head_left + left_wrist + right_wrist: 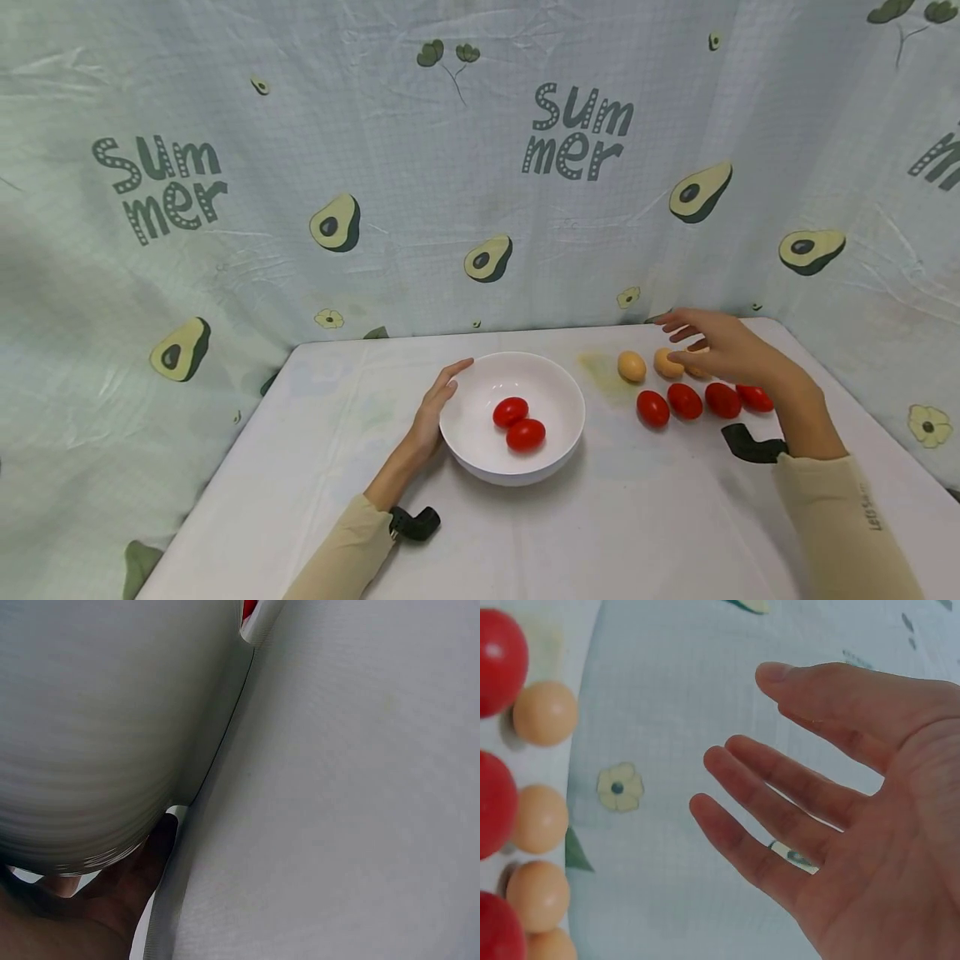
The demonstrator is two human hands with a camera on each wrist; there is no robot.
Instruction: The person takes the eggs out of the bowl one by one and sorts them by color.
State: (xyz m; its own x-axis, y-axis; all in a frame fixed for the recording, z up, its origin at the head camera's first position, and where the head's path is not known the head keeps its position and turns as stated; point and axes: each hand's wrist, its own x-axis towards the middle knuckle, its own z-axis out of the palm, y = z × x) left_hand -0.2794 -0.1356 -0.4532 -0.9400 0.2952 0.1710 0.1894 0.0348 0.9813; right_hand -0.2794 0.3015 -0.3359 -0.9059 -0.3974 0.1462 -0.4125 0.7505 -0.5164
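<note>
Fingers of the right hand (731,354) are spread wide and hold nothing, hovering at centre right of the head view over the yellow tomatoes (632,366) and just above the row of red tomatoes (684,401), a pose that suits choosing one. The left hand (433,414) lies with straight fingers against the left rim of the white bowl (558,396), apparently to steady it. Two red tomatoes in the bowl (518,423) sit mid-frame on the bench (600,533).
</note>
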